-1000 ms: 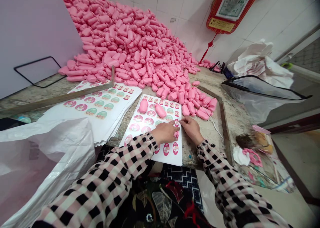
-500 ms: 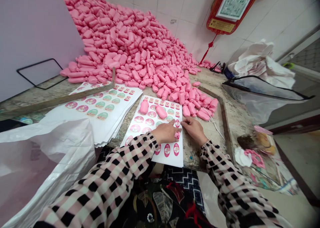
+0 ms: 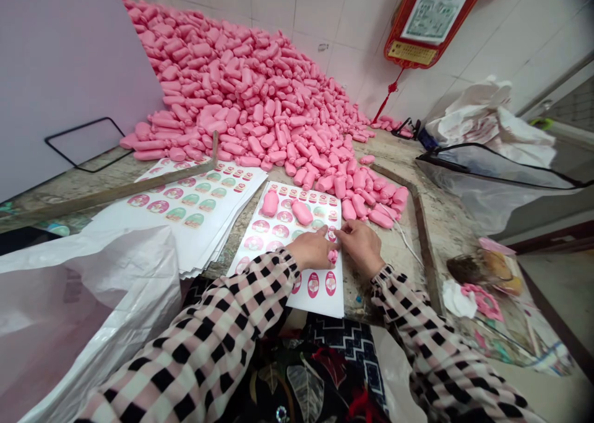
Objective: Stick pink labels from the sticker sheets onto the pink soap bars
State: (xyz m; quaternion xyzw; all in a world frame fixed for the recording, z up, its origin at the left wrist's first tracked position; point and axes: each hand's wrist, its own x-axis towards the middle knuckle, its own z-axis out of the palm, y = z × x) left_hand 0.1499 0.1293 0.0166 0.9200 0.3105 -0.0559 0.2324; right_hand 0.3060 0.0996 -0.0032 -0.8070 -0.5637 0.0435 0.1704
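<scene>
My left hand (image 3: 313, 250) rests on a white sheet of stickers (image 3: 320, 304), its index finger stretched out over the paper. A small pink knobbed end, like a bottle neck, pokes out by its thumb side; the rest is hidden under the hand. Close by on the right, the thumb and finger of my right hand (image 3: 362, 247) pinch at the edge of an oval pink sticker (image 3: 332, 233) near the sheet's right side. Two pink bottles lie on the sheet's upper part: one bottle (image 3: 270, 203) at left, another bottle (image 3: 302, 213) beside it.
A big heap of pink bottles (image 3: 241, 95) covers the back of the worktable (image 3: 445, 194). To the left are stacked sticker sheets (image 3: 204, 237), a wooden strip (image 3: 106, 193) and a white plastic bag (image 3: 153, 274). A black-rimmed mesh bag (image 3: 477, 182) stands at right.
The view has shifted slightly. My right hand's fingertips have come closer to the left hand, onto the oval sticker's edge. The two bottles on the sheet stay put.
</scene>
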